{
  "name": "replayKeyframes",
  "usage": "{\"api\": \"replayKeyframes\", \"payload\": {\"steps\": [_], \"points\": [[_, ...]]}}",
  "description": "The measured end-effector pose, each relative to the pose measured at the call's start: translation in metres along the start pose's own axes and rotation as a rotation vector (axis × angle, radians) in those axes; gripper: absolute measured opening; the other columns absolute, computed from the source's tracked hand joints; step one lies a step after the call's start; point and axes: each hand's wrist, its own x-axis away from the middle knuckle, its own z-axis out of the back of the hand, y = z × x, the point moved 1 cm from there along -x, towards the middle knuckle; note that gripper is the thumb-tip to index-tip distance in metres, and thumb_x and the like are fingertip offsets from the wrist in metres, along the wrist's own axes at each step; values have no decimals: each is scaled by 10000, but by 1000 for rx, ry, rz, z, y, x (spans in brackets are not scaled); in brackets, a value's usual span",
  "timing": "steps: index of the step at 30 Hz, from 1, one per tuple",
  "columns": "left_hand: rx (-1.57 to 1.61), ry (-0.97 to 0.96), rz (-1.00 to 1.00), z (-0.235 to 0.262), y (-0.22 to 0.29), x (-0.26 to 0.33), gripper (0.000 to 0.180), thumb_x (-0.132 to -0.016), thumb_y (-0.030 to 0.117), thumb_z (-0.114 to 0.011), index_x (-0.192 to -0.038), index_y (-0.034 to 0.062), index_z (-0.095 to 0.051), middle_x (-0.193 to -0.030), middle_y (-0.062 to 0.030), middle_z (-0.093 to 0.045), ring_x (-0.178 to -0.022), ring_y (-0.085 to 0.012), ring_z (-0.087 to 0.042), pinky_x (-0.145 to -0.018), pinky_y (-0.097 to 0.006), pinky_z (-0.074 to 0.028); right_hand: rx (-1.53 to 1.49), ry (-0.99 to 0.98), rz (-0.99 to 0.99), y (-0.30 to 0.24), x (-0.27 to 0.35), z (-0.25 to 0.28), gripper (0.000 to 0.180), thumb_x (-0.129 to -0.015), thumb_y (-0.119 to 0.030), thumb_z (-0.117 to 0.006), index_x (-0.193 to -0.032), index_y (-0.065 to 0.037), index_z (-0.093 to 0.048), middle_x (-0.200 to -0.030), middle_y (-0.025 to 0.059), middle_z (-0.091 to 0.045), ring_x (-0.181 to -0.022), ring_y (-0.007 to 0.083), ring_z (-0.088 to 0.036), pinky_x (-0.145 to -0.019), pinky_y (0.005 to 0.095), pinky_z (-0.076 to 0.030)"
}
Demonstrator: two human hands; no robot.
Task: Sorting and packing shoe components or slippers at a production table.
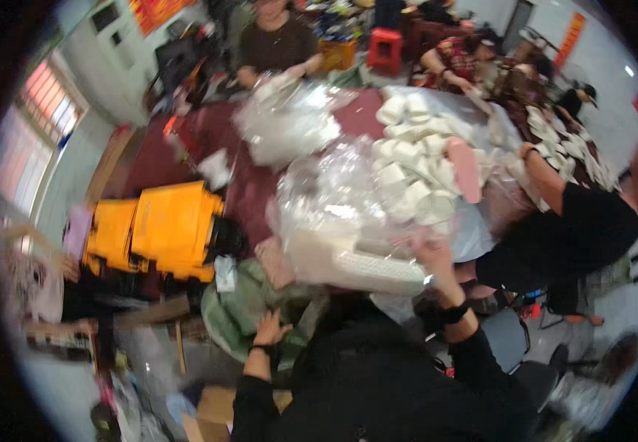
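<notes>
My left hand (271,329) is open, fingers spread, over a green sack (234,313) at the table's near edge. It holds nothing. My right hand (433,254) is at the right end of a clear plastic bag (334,184); its fingers are blurred, so their grip cannot be made out. In the bag's near part lies a long whitish piece with a dotted, perforated-looking side (381,271). Just beyond my right hand is a heap of white slipper-like pieces (415,166), with a pink sole-shaped piece (463,169) on its right side.
Yellow bags or covers (172,225) are stacked on the left of the dark red table (249,195). Across it, a person (278,44) handles another clear bag (289,121). A black-sleeved arm (547,177) reaches in from the right. A grey chair (505,339) stands at my right.
</notes>
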Motion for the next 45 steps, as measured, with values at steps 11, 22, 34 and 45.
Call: {"api": "replayKeyframes", "payload": {"steps": [11,22,34,45], "points": [[-37,-93,140,-42,-31,16,734,-789,498,-563,-1366,152,-270,-1409,-161,-228,-1301,-361,-179,-1037,-555,-130,67,-94,-119,27,1,-27,276,-877,-182,-514,-908,81,-594,-918,170,-633,-797,224,-619,-757,332,-483],[-211,-167,447,-80,-82,31,714,-772,512,-559,-1358,204,-291,-1425,-74,-238,-1323,-252,-182,-1057,-519,-35,310,-803,-30,124,11,-173,289,-750,5,-474,-992,-43,-625,-939,117,-620,-854,206,-579,-750,291,-448],[-636,-479,692,-88,-128,88,515,-906,434,-331,-1384,278,-220,-1425,-59,-245,-1327,-288,-163,-1005,-619,102,832,-923,-96,220,47,-208,222,-805,-100,-498,-1010,-45,-561,-871,193,-601,-819,372,-573,-702,407,-452],[-708,-75,125,-138,-191,102,361,-920,206,-374,-1275,197,-437,-1339,-78,-387,-1302,-216,-233,-1088,-441,-63,920,-1089,168,243,52,-247,145,-748,-115,-517,-885,-89,-560,-720,148,-588,-695,348,-578,-605,453,-439]]}}
